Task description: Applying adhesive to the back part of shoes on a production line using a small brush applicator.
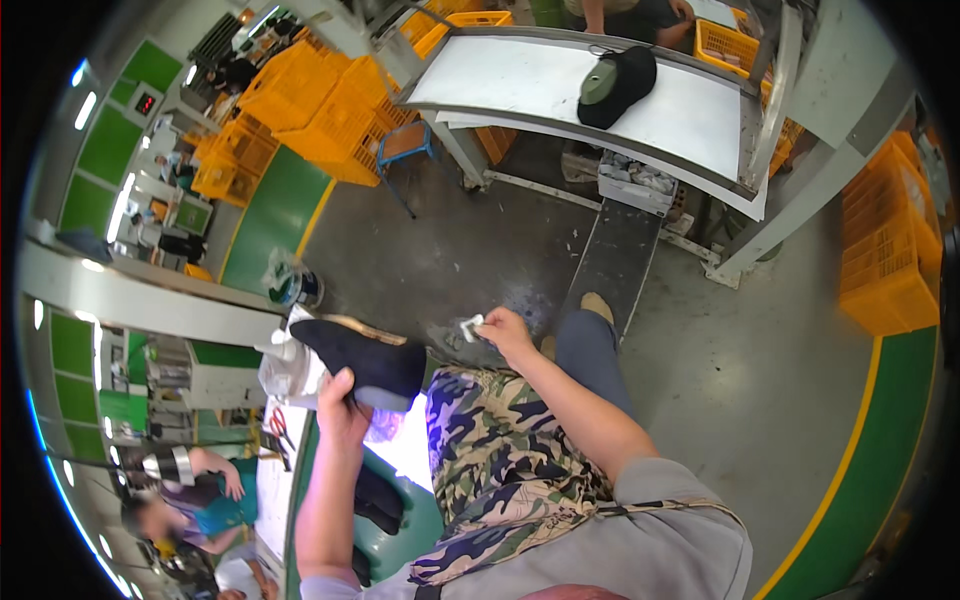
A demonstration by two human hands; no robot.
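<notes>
My left hand [343,405] is closed around a dark shoe [365,362], held on its side left of my lap with a tan sole edge facing up and away. Pinched in the fingers of my right hand [506,333] is a small white wad [471,328], perhaps cloth or tissue. The wad is apart from the shoe, over the grey floor. A second dark shoe [632,85] with a grey-green inside lies on the white-covered bench [500,75] at the far side. My camouflage apron [510,440] covers my lap.
Beyond the held shoe are a white bottle [285,350] and a bucket [305,290]. Red-handled scissors [279,424] lie on a table at left. Dark items [378,500] rest on a green surface [420,525]. Yellow crates [320,120] are stacked far left; a blue stool [405,143] stands nearby.
</notes>
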